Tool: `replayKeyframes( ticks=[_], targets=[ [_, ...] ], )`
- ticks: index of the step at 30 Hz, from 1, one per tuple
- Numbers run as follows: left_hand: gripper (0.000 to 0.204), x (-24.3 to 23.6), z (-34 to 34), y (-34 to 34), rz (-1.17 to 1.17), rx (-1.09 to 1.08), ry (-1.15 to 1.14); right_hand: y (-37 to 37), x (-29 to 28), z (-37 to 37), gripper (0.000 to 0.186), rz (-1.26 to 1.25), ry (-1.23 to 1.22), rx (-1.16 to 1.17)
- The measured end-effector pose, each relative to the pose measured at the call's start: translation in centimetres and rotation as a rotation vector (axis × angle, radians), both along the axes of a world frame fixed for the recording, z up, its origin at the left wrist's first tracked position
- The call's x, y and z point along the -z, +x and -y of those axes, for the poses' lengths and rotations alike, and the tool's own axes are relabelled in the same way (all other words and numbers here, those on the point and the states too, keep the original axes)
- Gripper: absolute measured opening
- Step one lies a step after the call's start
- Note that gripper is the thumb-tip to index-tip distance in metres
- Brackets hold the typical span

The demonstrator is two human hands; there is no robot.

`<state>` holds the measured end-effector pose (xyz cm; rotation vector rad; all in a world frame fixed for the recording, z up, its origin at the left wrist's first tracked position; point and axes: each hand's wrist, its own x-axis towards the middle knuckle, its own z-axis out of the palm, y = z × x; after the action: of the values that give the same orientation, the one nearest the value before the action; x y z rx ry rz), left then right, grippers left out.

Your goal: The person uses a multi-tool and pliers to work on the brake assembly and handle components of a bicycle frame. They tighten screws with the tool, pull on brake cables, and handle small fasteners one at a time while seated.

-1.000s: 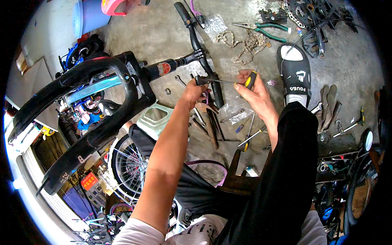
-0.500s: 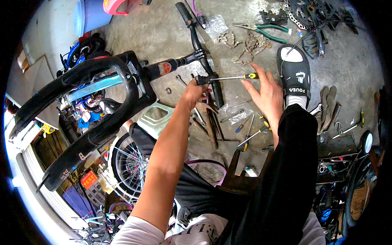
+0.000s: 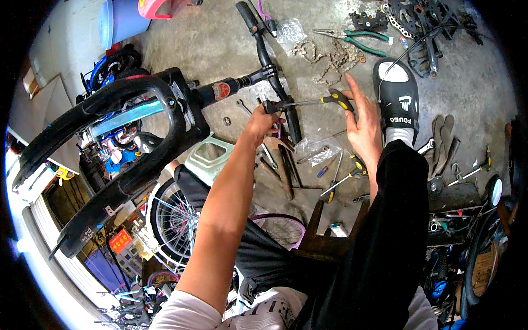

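A black bicycle handlebar (image 3: 265,55) runs down the upper middle, joined by its stem to a black front fork (image 3: 159,115). My left hand (image 3: 259,124) is closed around a small black fitting (image 3: 271,106) beside the bar's lower grip (image 3: 295,125); most of that fitting is hidden in my fingers. A hex key with a yellow and black T-shaped handle (image 3: 336,101) points its shaft leftward into the fitting. Beside this handle, my right hand (image 3: 364,125) is open, its fingers apart and very near or touching the handle.
Green-handled pliers (image 3: 360,39), an old chain (image 3: 333,63) and a plastic bag (image 3: 290,33) lie on the concrete beyond. Hammers (image 3: 281,170), more T-handled keys (image 3: 347,179) and gloves (image 3: 441,137) lie nearer. A spoked wheel (image 3: 173,223) stands at lower left.
The T-handle has turned about its shaft, now showing its broad side. My right fingers have shifted slightly up and right. My left hand stays in place.
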<state>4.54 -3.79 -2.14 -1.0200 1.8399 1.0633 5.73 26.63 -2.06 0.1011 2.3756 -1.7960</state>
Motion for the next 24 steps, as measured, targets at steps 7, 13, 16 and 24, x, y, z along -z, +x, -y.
replayKeyframes(
  ticks=[7, 13, 16, 24],
  targets=[
    [0.021, 0.3, 0.5, 0.2, 0.014, 0.0, 0.006, 0.1, 0.4, -0.3, 0.046, -0.136, 0.433, -0.048],
    [0.022, -0.1, 0.0, -0.2, 0.007, 0.0, 0.015, 0.6, 0.7, 1.4, 0.027, 0.275, -0.178, 0.157],
    [0.023, 0.0, 0.3, 0.0, 0.01, -0.006, 0.015, 0.1, 0.9, 1.8, 0.025, 0.417, -0.184, 0.152],
    [0.025, 0.1, 0.2, -0.1, 0.024, 0.009, -0.01, 0.2, -0.3, 1.2, 0.044, -0.11, -0.088, 0.021]
  ],
)
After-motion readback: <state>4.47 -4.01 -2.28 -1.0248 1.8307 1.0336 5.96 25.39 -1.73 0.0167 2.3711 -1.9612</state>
